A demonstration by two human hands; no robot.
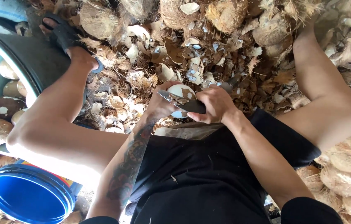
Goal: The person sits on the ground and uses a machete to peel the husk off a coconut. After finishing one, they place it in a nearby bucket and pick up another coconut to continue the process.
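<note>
- At the left edge of the frame a large dark basin [30,62] holds coconuts already stripped to brown-and-white, and below it in the lower left corner stands a blue bucket [28,193]; both are well apart from the hands.
- Just left of centre, the left hand [161,105] has its grip clenched around a peeled coconut [180,92], cupping it from the left and below so the pale flesh faces up.
- The coconut sits in the middle of the frame, between the two hands and just above the person's lap, with patches of brown skin still on it.
- A knife [183,103] lies across the near side of the coconut, its blade pointing toward the left hand and touching the nut.
- Right of centre, the right hand [214,105] is closed tight on the knife's handle.
- To my eye the step in hand is paring off the last brown skin; the next stroke calls for a shallow cut, and for turning the nut in the left grip with the fingers kept clear of the edge.
- Across the upper half, the floor is heaped with shell fragments [192,54] and husked coconuts [225,14].
</note>
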